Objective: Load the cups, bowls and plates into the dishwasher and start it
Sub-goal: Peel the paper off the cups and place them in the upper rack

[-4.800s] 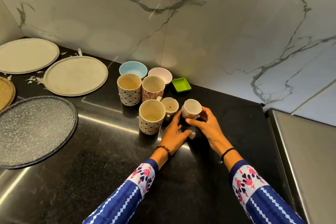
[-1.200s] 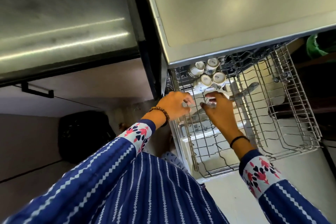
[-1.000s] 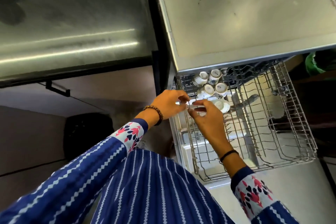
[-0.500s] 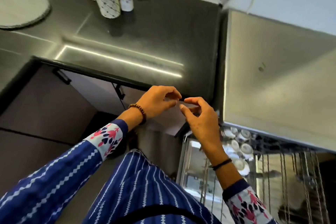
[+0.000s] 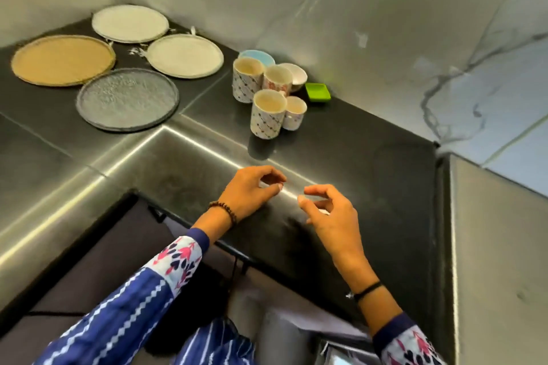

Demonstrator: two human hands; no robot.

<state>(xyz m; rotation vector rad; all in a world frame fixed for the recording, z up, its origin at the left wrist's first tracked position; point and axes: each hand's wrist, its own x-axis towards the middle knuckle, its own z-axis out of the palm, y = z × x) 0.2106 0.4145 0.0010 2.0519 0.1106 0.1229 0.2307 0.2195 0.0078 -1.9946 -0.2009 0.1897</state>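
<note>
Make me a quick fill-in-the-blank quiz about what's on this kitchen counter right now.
1. The plate nearest the person is ___.
2. The square dish beside the cups is ___.
3. The left hand and right hand each hold ___.
4. The cups on the counter number ___.
Missing words: grey, green, nothing, four.
</note>
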